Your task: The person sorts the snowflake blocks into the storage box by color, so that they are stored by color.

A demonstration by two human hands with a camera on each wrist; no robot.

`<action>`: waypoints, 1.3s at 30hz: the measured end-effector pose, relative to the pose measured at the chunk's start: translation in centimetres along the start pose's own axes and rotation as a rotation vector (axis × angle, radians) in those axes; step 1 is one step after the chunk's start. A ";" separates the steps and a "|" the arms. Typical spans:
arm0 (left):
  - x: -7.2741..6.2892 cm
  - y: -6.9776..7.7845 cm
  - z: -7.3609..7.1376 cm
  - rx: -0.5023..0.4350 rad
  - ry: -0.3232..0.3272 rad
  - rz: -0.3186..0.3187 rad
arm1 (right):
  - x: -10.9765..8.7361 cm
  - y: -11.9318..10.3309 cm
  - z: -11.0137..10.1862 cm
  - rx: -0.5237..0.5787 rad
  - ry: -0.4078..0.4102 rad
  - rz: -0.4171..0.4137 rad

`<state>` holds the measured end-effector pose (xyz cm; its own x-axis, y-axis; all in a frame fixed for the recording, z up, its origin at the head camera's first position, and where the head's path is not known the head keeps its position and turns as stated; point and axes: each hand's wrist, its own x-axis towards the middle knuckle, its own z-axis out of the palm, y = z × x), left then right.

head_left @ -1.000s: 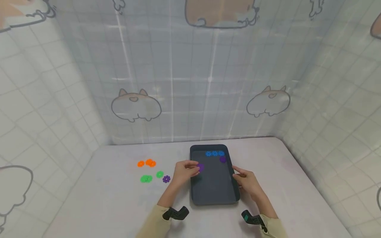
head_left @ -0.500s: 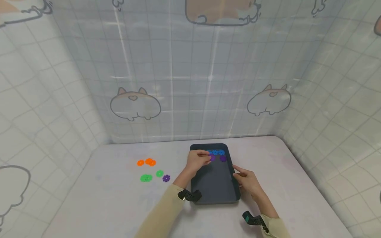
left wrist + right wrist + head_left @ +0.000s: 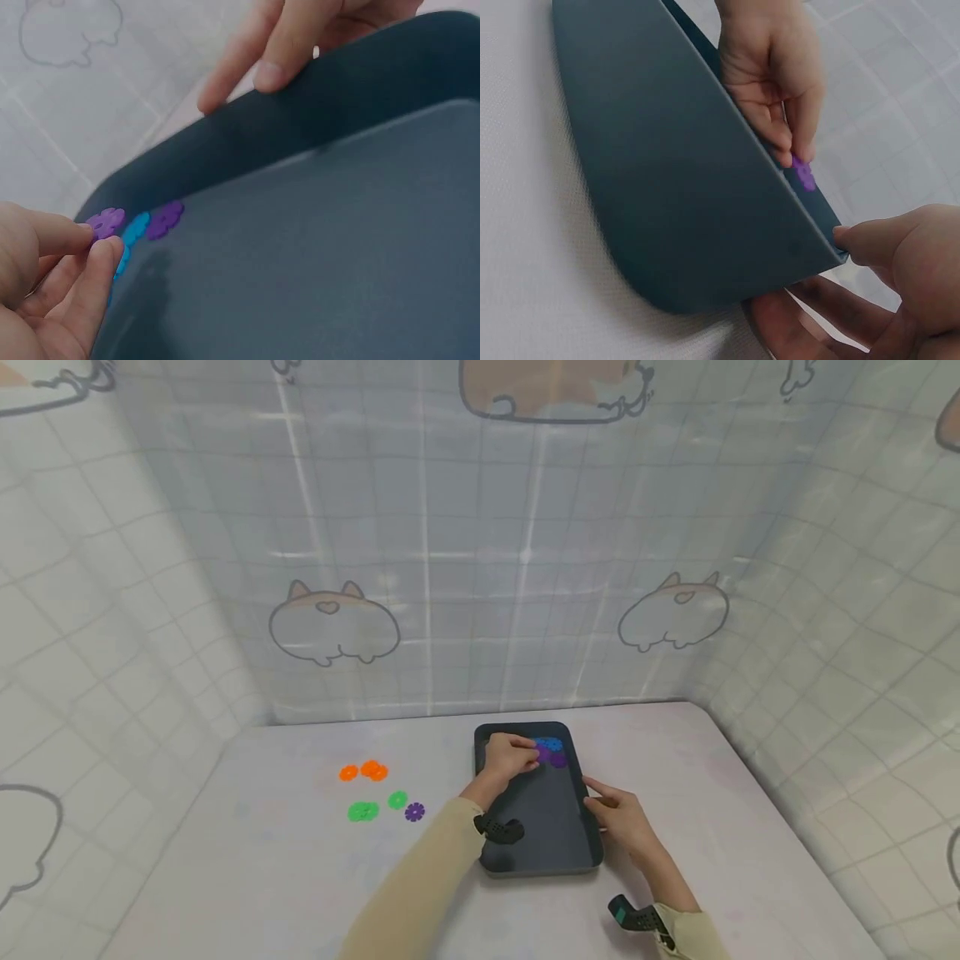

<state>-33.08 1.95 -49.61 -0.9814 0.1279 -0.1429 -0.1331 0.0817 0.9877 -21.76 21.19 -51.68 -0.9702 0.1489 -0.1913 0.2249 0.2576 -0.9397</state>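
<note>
Over the far part of a dark grey tray [image 3: 540, 835], my left hand [image 3: 508, 755] pinches a purple snowflake disc [image 3: 107, 220] between thumb and fingers. Another purple disc [image 3: 166, 220] lies on the tray floor, beside blue discs [image 3: 137, 228] lined along the far wall. The left hand hides part of the blue row in the head view. My right hand [image 3: 626, 822] holds the tray's right side, with the thumb on the rim and the other fingers low against the outside, as the right wrist view shows.
Left of the tray, a loose purple disc [image 3: 415, 812] lies on the white table [image 3: 262, 877]. Green discs [image 3: 363, 811] and orange discs [image 3: 371, 769] lie farther left, some overlapping. Patterned curtain-like walls [image 3: 480, 568] stand behind and on both sides.
My left hand has carried the purple disc from the tray's left edge rightward and away, to beside the other purple disc near the blue row. The right hand stays on the tray's side.
</note>
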 end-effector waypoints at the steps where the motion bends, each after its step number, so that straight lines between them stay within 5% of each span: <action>1: 0.1 -0.2 0.0 -0.004 0.002 -0.004 | 0.0 0.0 0.0 0.006 -0.001 -0.003; 12: 0.5 -1.6 0.4 -0.013 0.007 -0.011 | 0.0 0.1 0.0 0.018 0.004 -0.023; 22: 1.0 -2.9 1.0 0.040 0.075 0.017 | -0.1 0.0 0.1 0.030 0.019 -0.017; 39: 1.6 -3.0 2.0 0.124 0.152 0.028 | 0.0 0.3 0.2 0.018 0.034 -0.028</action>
<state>-34.00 3.92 -52.96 -0.9953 -0.0179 -0.0953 -0.0969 0.2021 0.9746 -21.71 21.06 -52.04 -0.9724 0.1742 -0.1553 0.1956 0.2452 -0.9495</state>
